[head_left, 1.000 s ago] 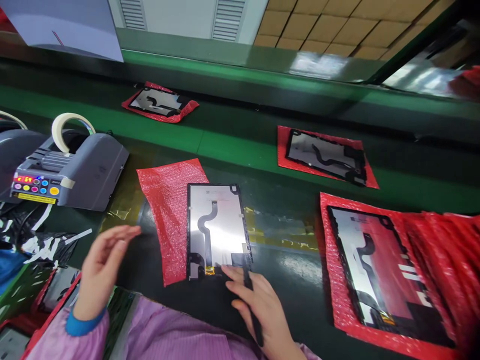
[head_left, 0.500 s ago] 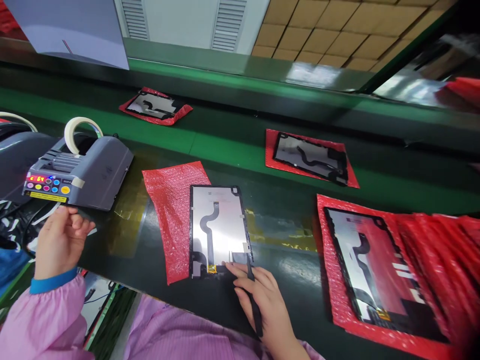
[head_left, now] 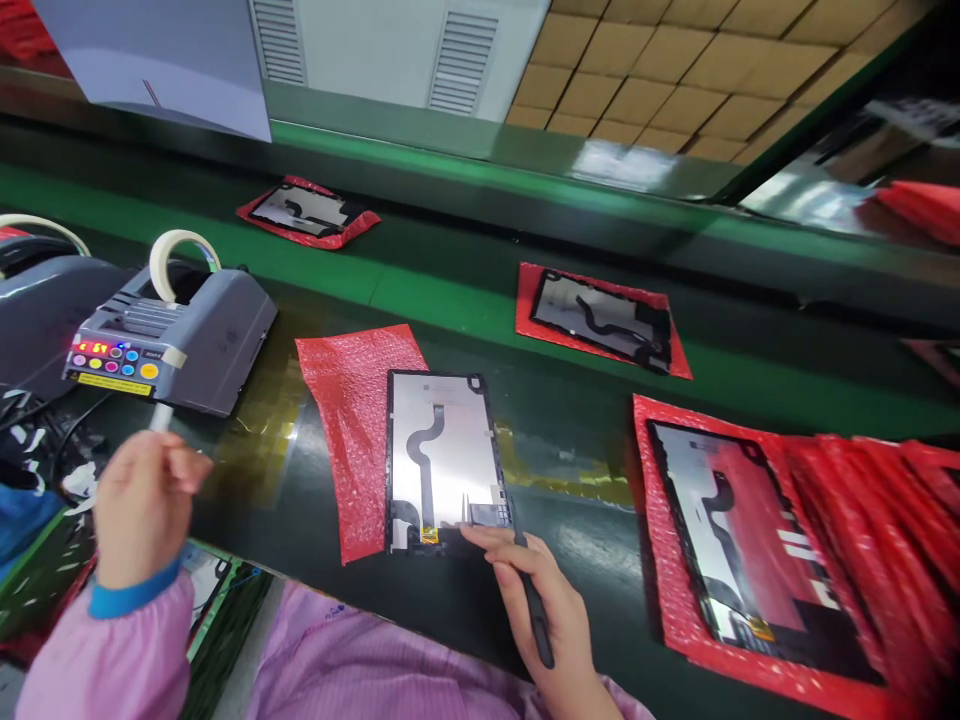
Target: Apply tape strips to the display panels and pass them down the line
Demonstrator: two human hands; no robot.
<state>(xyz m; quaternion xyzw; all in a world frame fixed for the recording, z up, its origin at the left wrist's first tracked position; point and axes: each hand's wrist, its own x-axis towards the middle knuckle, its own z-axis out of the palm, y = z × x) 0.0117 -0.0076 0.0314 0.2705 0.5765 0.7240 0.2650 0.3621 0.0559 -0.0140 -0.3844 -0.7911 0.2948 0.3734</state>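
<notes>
Our right hand [head_left: 562, 610] grips dark tweezers [head_left: 539, 630] at the display panel's [head_left: 457, 450] lower end.
Our left hand [head_left: 142, 510] meets a white tape strip [head_left: 160, 418], pinch unclear; panel lies on table [head_left: 592, 570], overlapping red sleeve [head_left: 345, 430]; gray dispenser [head_left: 206, 355], then two more panels [head_left: 562, 300] beyond.

An electronics workshop of the factory kind can be recognised. Flat screen panels [head_left: 463, 450] with ribbon cables [head_left: 427, 500] are laid out in repeated sets, each paired with red bubble wrap [head_left: 349, 440], both on the dark surface [head_left: 592, 570] and on a long green strip [head_left: 450, 300] set behind it like a conveyor belt. At the left, a powered tape dispenser [head_left: 214, 345] with lit digits [head_left: 94, 348] is stationed beside a second machine [head_left: 52, 320]. Brown cartons [head_left: 637, 70] are stacked in rows beyond, and a pink work smock [head_left: 382, 660] with a blue cuff [head_left: 135, 595] is worn.
</notes>
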